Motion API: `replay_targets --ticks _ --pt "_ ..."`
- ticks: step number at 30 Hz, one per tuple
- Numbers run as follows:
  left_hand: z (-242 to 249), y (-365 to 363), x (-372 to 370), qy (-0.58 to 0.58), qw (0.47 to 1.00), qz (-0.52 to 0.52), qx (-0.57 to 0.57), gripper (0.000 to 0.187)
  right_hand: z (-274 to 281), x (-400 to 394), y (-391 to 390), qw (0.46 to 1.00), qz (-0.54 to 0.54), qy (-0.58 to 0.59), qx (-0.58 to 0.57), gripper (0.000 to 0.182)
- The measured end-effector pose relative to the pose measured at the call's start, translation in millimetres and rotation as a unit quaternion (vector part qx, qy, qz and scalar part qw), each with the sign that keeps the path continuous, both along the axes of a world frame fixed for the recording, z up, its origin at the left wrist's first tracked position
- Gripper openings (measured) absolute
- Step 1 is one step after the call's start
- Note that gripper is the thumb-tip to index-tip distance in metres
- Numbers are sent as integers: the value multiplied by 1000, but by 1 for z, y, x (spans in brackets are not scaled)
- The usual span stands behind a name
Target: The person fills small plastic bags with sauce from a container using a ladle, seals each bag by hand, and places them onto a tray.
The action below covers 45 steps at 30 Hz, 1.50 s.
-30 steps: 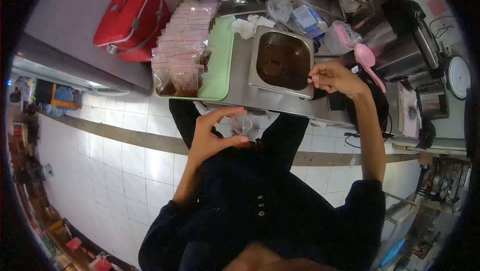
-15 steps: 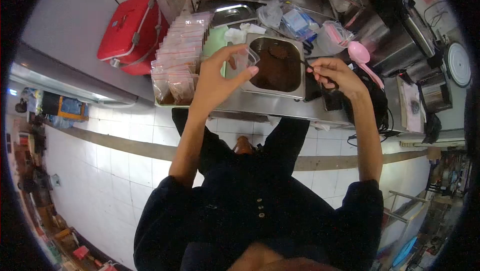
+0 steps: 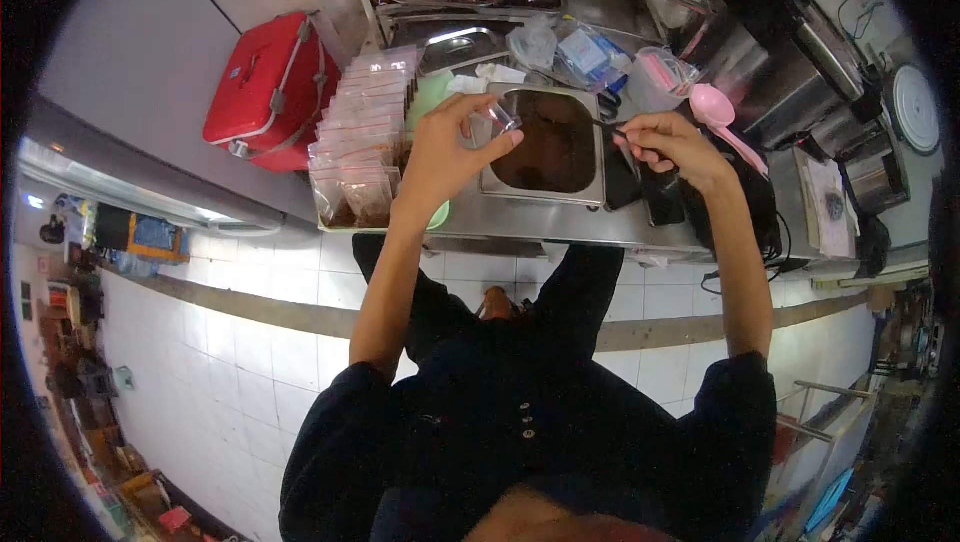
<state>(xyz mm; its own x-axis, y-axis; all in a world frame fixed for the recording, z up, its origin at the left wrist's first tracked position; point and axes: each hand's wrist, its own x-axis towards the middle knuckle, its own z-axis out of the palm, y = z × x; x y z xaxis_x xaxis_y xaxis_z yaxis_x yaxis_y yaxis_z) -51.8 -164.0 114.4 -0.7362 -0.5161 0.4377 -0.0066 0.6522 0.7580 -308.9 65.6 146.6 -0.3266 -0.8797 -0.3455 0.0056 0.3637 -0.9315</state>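
Observation:
A steel pan [image 3: 599, 157] of dark brown sauce [image 3: 548, 157] sits near the counter's front edge. At the pan's upper left, my left hand [image 3: 452, 147] holds a small clear plastic cup [image 3: 500, 118] between thumb and fingers, tilted. My right hand [image 3: 668, 147] grips the dark handle of a ladle [image 3: 606, 127] over the pan's right rim. The ladle's bowl is hard to make out against the sauce. Left of the pan stand rows of clear bags [image 3: 362, 147] with brown contents in a tray.
A red cooler box [image 3: 262, 82] stands at the left. Behind the pan are a steel lid [image 3: 462, 45] and plastic packs [image 3: 590, 50]. To the right lie phones [image 3: 662, 198], a pink ladle [image 3: 712, 105], a black bag [image 3: 745, 207] and large steel pots [image 3: 780, 52].
The ladle's bowl, visible before over the sauce, is now hardly distinguishable. The view has shifted slightly, and both hands keep their holds.

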Motion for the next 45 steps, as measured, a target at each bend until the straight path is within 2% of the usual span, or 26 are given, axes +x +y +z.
replay_targets --ticks 5,9,17,23,26,29,36,45 --pt "-2 -3 -11 -8 1000 -10 22 60 39 -10 0 999 12 24 -42 19" --pt "2 3 -28 14 991 -42 125 57 72 -9 -5 995 13 53 -78 17" --pt "-4 12 -60 88 955 -138 245 48 72 -1 -11 993 36 91 -69 16" --pt "-2 9 -57 75 957 -159 232 49 62 -2 -10 991 47 104 -76 15" --pt "4 12 -54 61 951 -158 258 41 58 -4 -10 990 43 105 -77 14" --pt "-2 11 -58 99 937 -182 281 47 58 -5 -9 990 40 114 -75 15" --pt "2 12 -56 99 935 -189 282 42 51 -7 -10 987 31 118 -110 16" --pt "-2 11 -56 110 933 -204 275 42 51 -7 -7 986 50 133 -87 18"
